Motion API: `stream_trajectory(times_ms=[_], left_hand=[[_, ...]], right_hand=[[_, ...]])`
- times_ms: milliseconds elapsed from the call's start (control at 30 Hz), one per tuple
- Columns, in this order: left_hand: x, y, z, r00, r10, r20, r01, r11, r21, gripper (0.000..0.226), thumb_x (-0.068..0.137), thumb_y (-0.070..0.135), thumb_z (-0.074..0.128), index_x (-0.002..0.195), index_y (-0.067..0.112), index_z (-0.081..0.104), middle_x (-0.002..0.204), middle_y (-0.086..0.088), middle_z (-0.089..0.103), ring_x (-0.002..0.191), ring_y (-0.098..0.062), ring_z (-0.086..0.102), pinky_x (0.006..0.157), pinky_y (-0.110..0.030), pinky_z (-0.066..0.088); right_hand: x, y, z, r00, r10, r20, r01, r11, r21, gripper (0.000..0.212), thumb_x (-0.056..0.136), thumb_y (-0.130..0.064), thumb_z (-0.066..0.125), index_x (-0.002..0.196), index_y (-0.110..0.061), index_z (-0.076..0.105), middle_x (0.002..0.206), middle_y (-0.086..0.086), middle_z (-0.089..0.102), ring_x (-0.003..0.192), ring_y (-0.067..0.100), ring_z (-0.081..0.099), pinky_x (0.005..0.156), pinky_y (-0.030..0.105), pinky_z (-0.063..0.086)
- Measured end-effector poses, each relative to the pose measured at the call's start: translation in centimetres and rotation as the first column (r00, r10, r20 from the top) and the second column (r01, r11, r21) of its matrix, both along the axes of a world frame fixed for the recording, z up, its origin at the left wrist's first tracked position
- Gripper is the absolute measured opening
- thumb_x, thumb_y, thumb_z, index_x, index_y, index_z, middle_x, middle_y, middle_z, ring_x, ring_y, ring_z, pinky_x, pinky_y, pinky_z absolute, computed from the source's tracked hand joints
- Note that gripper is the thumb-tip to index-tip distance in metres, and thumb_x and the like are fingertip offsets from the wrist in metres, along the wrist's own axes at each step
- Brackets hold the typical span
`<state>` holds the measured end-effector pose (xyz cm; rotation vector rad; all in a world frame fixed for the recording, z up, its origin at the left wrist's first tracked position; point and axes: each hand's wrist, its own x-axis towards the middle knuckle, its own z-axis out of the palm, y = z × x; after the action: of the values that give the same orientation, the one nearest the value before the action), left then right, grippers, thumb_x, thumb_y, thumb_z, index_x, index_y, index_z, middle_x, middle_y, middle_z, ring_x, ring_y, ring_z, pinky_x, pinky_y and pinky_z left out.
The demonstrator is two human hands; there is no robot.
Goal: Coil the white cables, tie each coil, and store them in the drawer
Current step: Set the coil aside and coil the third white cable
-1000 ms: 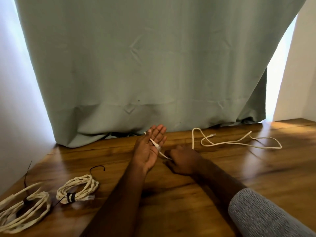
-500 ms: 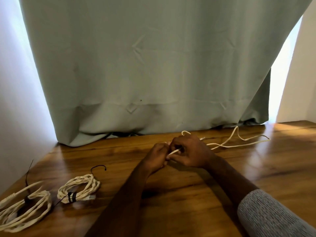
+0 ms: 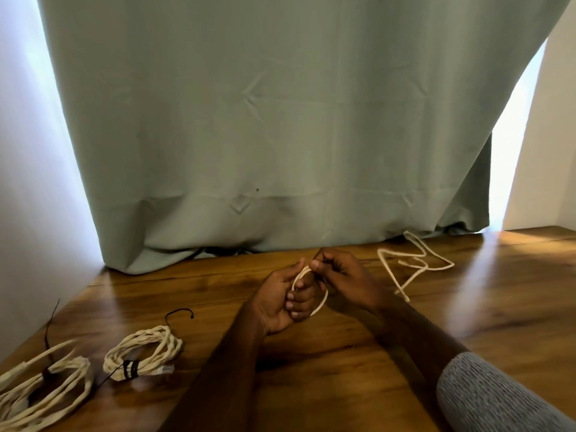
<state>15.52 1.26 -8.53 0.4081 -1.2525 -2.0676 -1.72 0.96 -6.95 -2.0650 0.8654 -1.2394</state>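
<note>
A white cable (image 3: 411, 269) lies loose on the wooden table (image 3: 467, 307) to the right of my hands. One loop of it runs round the curled fingers of my left hand (image 3: 280, 300), which holds it. My right hand (image 3: 346, 275) pinches the same cable at the top of that loop, just above my left fingers. A tied white coil (image 3: 143, 353) with a black wrap lies at the lower left. A bigger white coil (image 3: 40, 388) sits at the left edge. No drawer is in view.
A grey-green curtain (image 3: 280, 135) hangs down to the table's back edge. A thin black tie (image 3: 179, 313) curls beside the small coil. A white wall closes the left side.
My left hand went from flat and open to curled round a first loop of cable. My right hand pulled the loose cable in leftward, so its far end now lies bunched closer.
</note>
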Motion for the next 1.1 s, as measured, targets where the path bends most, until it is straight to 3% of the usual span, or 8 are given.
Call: stream_trajectory(times_ms=[100, 300, 433, 533, 600, 733, 900, 1100], left_hand=[[-0.1, 0.0, -0.1, 0.991, -0.037, -0.126, 0.043, 0.998, 0.046, 0.040, 0.100, 0.040, 0.039, 0.067, 0.018, 0.043, 0.048, 0.006, 0.033, 0.041, -0.009, 0.018, 0.043, -0.025, 0.016], [-0.3, -0.1, 0.5, 0.941, 0.031, -0.336, 0.007, 0.994, 0.111, 0.044, 0.102, 0.034, 0.033, 0.075, 0.010, 0.056, 0.050, 0.006, 0.022, 0.037, -0.006, 0.016, 0.036, -0.019, 0.017], [-0.1, 0.0, 0.7, 0.943, 0.155, -0.293, -0.125, 0.985, 0.120, 0.052, 0.100, 0.037, 0.034, 0.083, 0.001, 0.067, 0.047, 0.006, 0.015, 0.035, -0.007, 0.010, 0.031, -0.016, 0.020], [-0.2, 0.1, 0.7, 0.950, 0.227, -0.212, -0.208, 0.972, 0.108, 0.055, 0.101, 0.036, 0.033, 0.097, -0.005, 0.070, 0.044, 0.006, 0.016, 0.036, -0.007, 0.007, 0.035, -0.016, 0.012], [-0.1, 0.1, 0.6, 0.954, 0.241, -0.176, -0.224, 0.968, 0.112, 0.054, 0.100, 0.035, 0.035, 0.105, -0.008, 0.066, 0.040, 0.007, 0.023, 0.037, -0.007, 0.006, 0.035, -0.016, 0.012], [0.2, -0.3, 0.4, 0.945, 0.269, -0.187, -0.253, 0.961, 0.109, 0.054, 0.101, 0.035, 0.034, 0.091, -0.004, 0.070, 0.038, 0.006, 0.027, 0.031, -0.005, 0.012, 0.033, -0.015, 0.015], [0.1, -0.7, 0.0, 0.906, 0.382, -0.181, -0.360, 0.922, 0.145, 0.046, 0.099, 0.040, 0.042, 0.066, 0.011, 0.054, 0.039, 0.006, 0.026, 0.028, -0.005, 0.023, 0.034, -0.017, 0.014], [0.3, -0.4, 0.4, 0.930, 0.263, -0.257, -0.227, 0.960, 0.163, 0.044, 0.101, 0.037, 0.037, 0.067, 0.012, 0.051, 0.040, 0.006, 0.029, 0.036, -0.007, 0.011, 0.035, -0.018, 0.013]], right_hand=[[0.6, -0.2, 0.0, 0.992, -0.010, 0.128, 0.003, 0.999, 0.054, 0.021, 0.102, -0.009, 0.056, 0.084, -0.001, 0.064, 0.063, 0.004, 0.055, 0.057, 0.007, 0.051, 0.057, 0.020, 0.042], [0.5, -0.2, -0.8, 0.974, -0.012, 0.227, -0.038, 0.976, 0.216, 0.024, 0.106, -0.016, 0.049, 0.099, 0.000, 0.066, 0.069, 0.011, 0.057, 0.055, 0.017, 0.049, 0.049, 0.023, 0.038], [0.1, 0.3, -1.1, 0.993, -0.120, 0.003, 0.119, 0.985, 0.127, 0.032, 0.107, -0.029, 0.047, 0.084, -0.016, 0.065, 0.063, 0.000, 0.057, 0.054, 0.014, 0.049, 0.056, 0.034, 0.040], [0.0, 0.4, -0.9, 0.962, -0.216, -0.165, 0.225, 0.973, 0.042, 0.027, 0.107, -0.035, 0.046, 0.101, -0.026, 0.070, 0.078, -0.002, 0.067, 0.068, 0.011, 0.060, 0.064, 0.031, 0.046], [0.3, 0.8, -0.7, 0.967, -0.212, -0.139, 0.227, 0.969, 0.100, 0.027, 0.107, -0.036, 0.046, 0.101, -0.027, 0.071, 0.073, -0.004, 0.064, 0.062, 0.008, 0.056, 0.059, 0.030, 0.043], [0.5, 1.9, 0.3, 0.995, -0.092, 0.044, 0.067, 0.917, 0.393, 0.033, 0.107, -0.033, 0.047, 0.093, -0.011, 0.068, 0.058, 0.004, 0.049, 0.041, 0.010, 0.038, 0.039, 0.022, 0.027], [1.1, 1.2, 0.1, 0.996, -0.068, 0.062, 0.027, 0.862, 0.507, 0.029, 0.108, -0.029, 0.044, 0.088, -0.013, 0.057, 0.062, 0.002, 0.047, 0.045, 0.013, 0.032, 0.044, 0.023, 0.021], [0.8, 0.8, 0.1, 0.973, -0.029, 0.227, -0.114, 0.800, 0.590, 0.031, 0.108, -0.026, 0.042, 0.089, -0.010, 0.059, 0.062, 0.004, 0.042, 0.049, 0.015, 0.031, 0.049, 0.027, 0.024]])
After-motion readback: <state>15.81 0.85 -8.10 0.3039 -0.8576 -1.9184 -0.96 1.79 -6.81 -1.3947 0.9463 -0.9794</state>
